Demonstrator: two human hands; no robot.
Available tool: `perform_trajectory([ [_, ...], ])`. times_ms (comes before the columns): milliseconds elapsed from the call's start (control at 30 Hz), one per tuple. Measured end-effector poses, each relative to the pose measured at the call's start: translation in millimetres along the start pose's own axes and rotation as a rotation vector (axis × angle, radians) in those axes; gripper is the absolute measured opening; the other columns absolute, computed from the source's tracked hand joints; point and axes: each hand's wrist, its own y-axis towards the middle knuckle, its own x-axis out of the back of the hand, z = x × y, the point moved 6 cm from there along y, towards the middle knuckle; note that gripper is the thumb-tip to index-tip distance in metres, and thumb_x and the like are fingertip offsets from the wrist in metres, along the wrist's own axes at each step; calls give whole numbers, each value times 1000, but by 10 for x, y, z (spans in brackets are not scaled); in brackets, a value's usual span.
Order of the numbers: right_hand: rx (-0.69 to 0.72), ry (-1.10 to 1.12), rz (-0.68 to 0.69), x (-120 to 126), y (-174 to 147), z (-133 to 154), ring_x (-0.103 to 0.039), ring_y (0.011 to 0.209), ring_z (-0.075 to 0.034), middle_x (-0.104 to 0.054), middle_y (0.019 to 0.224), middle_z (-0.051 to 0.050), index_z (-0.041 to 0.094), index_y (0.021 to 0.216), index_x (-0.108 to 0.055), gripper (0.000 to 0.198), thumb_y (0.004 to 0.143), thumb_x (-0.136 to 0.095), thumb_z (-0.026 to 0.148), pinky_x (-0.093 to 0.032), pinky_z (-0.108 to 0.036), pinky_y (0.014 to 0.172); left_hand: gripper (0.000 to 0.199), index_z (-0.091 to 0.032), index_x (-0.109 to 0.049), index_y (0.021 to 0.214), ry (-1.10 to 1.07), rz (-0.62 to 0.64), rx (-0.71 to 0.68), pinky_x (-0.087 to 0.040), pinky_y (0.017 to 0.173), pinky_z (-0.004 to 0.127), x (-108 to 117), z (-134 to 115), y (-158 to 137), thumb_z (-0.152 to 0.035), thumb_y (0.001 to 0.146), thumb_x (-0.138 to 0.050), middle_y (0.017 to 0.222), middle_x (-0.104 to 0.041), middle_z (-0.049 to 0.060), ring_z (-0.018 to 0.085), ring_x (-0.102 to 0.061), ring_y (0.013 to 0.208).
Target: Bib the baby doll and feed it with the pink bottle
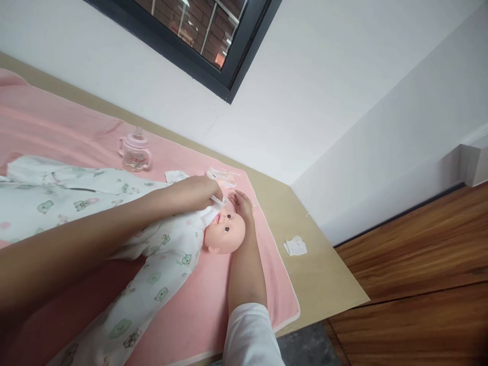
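Observation:
A baby doll point(229, 239) with a bare head lies on its back on a pink blanket point(202, 295), dressed in a white printed outfit point(163, 264). My left hand point(204, 193) reaches across its body, fingers closed on a white cloth point(210, 212) by the doll's chin; whether this is the outfit's collar or a separate piece I cannot tell. My right arm lies along the crown of the doll's head. Beyond the head is my right hand point(243, 204), fingers spread and holding nothing. A clear plastic packet point(221, 177) lies just past both hands.
A pink-topped baby bottle point(136, 152) with two handles stands at the back of the blanket. A crumpled white tissue point(295, 246) lies on the tan tabletop point(320, 277) at right. Behind are a white wall and a dark-framed window point(229, 76); wood panels point(419, 264) stand at right.

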Motion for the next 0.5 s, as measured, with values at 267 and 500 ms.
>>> perform_trajectory([
  [267,-19,-5,-20,-20,-33,33,-73,80,-15,-76,79,-3,15,94,-68,20,76,-64,9,-59,-32,95,28,-28,-79,93,-72,23,-12,-47,74,28,62,-82,-57,-19,77,-59,98,-76,6,25,-69,92],
  [500,-33,7,-37,-39,-49,51,-73,75,-13,-75,75,-2,15,93,-67,18,78,-60,8,-60,-31,93,37,-30,-79,99,-145,160,-52,-49,78,25,32,-222,-126,-13,74,-59,103,-76,2,22,-69,93],
])
